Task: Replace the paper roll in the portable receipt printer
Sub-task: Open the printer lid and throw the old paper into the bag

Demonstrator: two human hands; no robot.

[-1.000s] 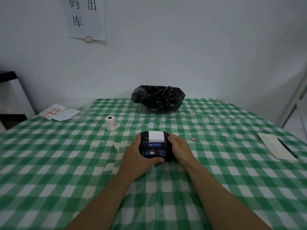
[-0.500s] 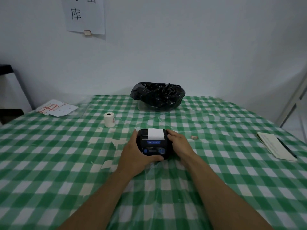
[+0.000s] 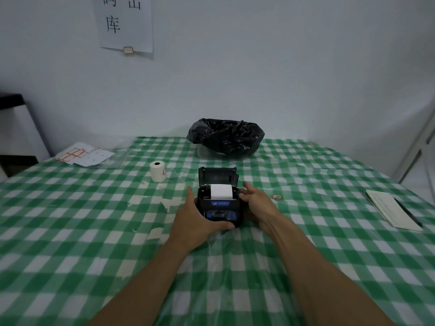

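The small black receipt printer sits on the green checked tablecloth, mid-table. Its lid stands flipped up at the back, and a white paper roll shows in the open bay. My left hand grips the printer's left side and front edge with the thumb along the front. My right hand holds the right side, fingertips at the bay's edge. A second white paper roll stands upright on the cloth, to the left and behind the printer.
A bin lined with a black bag stands at the back of the table. Loose papers lie at the far left. A notepad with a pen lies at the right. A small scrap rests right of the printer.
The printer's lid, which was shut, has swung up and back, exposing the roll inside. Both hands remain on the printer's sides.
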